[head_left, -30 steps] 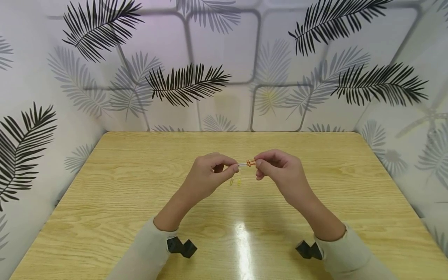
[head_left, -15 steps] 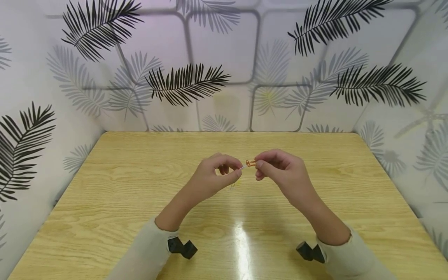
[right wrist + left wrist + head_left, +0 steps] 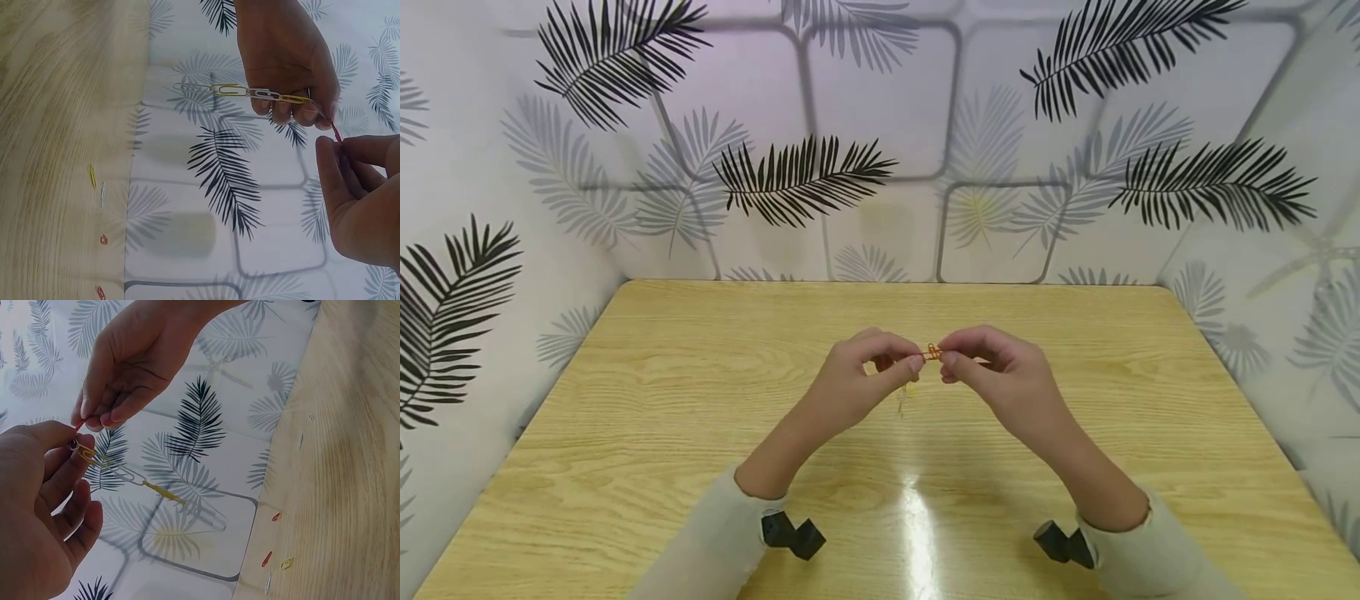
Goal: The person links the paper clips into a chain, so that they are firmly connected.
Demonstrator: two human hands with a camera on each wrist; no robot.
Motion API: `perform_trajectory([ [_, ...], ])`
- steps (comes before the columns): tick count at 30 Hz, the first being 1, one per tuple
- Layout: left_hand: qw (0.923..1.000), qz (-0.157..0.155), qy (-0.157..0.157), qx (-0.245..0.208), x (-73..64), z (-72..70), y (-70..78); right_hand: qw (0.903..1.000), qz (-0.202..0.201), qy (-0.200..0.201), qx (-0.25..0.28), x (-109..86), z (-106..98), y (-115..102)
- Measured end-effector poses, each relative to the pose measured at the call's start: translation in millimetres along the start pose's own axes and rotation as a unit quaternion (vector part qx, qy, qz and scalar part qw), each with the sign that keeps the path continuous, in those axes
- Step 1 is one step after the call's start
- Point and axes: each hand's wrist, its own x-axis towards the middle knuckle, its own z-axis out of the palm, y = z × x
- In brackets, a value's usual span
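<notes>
One red paper clip point(image 3: 337, 132), pinched by our right hand point(image 3: 1000, 373), meets the chain point(image 3: 161, 489) our left hand point(image 3: 861, 375) pinches above the table point(image 3: 700, 358). Our wrist views show loose clips point(image 3: 267, 559) lying there; our head view leaves the chain faint.

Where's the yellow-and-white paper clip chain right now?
In the left wrist view, the chain trails down and to the picture's right from the left hand, its upper end beside the red clip pinched by the right hand.
</notes>
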Motion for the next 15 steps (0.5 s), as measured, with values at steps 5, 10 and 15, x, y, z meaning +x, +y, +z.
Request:
perform_trajectory([
  [5,0.9995,0.016,0.025,0.009,0.6,-4.7,0.5,0.9995,-0.007,0.003,-0.032,2.9,-10,2],
  [10,0.9993,0.014,0.032,0.008,0.7,-8.2,0.3,0.9941,0.002,0.006,-0.109,7.2,-35,13],
  [15,0.9996,0.008,0.028,0.004,0.5,-8.7,2.0,0.9805,0.026,-0.026,-0.193,8.6,-62,34],
])
